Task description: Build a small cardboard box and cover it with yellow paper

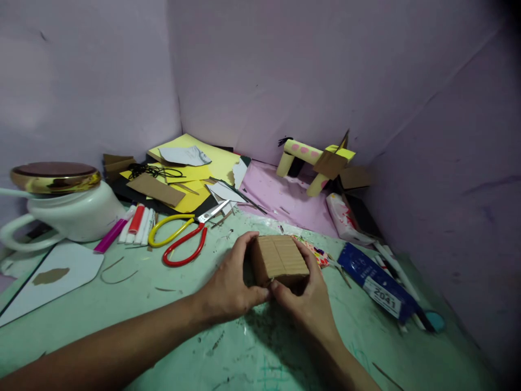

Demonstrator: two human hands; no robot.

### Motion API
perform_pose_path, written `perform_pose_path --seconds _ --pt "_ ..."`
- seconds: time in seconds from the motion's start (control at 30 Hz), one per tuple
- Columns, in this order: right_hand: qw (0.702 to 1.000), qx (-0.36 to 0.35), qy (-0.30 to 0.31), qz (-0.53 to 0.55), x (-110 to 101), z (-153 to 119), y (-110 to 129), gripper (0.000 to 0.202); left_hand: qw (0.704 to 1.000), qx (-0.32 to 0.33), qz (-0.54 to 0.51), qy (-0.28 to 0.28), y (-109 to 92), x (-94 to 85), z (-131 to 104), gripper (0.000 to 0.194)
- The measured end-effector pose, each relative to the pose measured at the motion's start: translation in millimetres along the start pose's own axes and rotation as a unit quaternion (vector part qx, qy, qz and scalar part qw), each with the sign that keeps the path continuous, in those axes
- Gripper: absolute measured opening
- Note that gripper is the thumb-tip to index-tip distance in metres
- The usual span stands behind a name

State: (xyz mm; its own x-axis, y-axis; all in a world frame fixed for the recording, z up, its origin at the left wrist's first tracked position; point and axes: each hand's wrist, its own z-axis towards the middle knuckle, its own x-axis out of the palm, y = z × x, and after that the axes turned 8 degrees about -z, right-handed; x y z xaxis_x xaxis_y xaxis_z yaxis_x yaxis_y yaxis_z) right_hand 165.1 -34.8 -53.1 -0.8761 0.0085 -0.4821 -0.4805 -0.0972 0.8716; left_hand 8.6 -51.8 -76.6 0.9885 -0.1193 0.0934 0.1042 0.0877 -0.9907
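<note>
A small brown cardboard box is held between both hands above the green tabletop, its ribbed top face turned up. My left hand grips its left side, thumb at the near lower corner. On the right side, my right hand wraps the box with its thumb on the near face, close to the other thumb. The far fingers of both hands are partly hidden behind the box. Left of the hands lie scissors with one yellow and one red handle, blades apart. A colourful patterned piece lies just behind the right hand.
A white mug with a brown-and-gold lid stands at left, beside several markers. Yellow paper and cardboard scraps lie at the back. A yellow paper animal figure stands near the wall. A blue packet lies at right.
</note>
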Motion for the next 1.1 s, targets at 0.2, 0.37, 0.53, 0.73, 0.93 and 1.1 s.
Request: perform_pose_path --seconds 0.2,0.37,0.53,0.73,0.93,1.1 --pt "1.000 -0.008 -0.013 -0.010 1.0 -1.2 -1.8 0.070 1.000 -0.003 -0.001 0.001 -0.2 -0.7 0.7 0.089" --pt "1.000 -0.004 -0.012 -0.017 1.7 -1.4 -0.7 0.070 1.000 -0.006 0.000 0.000 -0.8 -0.9 1.1 0.087" --pt "1.000 -0.007 -0.016 -0.021 1.5 -0.2 -1.3 0.069 1.000 -0.007 -0.003 0.009 -3.9 -3.4 3.6 0.087" --pt "1.000 -0.006 0.010 0.023 0.6 2.0 -8.1 0.072 1.000 -0.006 -0.014 0.013 -8.3 -4.4 6.0 0.087" --pt "1.000 -0.011 -0.013 0.011 1.5 0.6 -6.7 0.068 1.000 -0.004 0.017 0.011 -7.9 -5.4 3.8 0.085" --pt "0.998 0.025 0.000 0.051 -3.5 3.7 -9.9 0.073 0.999 0.006 0.015 0.047 -5.7 -9.4 3.1 0.096"
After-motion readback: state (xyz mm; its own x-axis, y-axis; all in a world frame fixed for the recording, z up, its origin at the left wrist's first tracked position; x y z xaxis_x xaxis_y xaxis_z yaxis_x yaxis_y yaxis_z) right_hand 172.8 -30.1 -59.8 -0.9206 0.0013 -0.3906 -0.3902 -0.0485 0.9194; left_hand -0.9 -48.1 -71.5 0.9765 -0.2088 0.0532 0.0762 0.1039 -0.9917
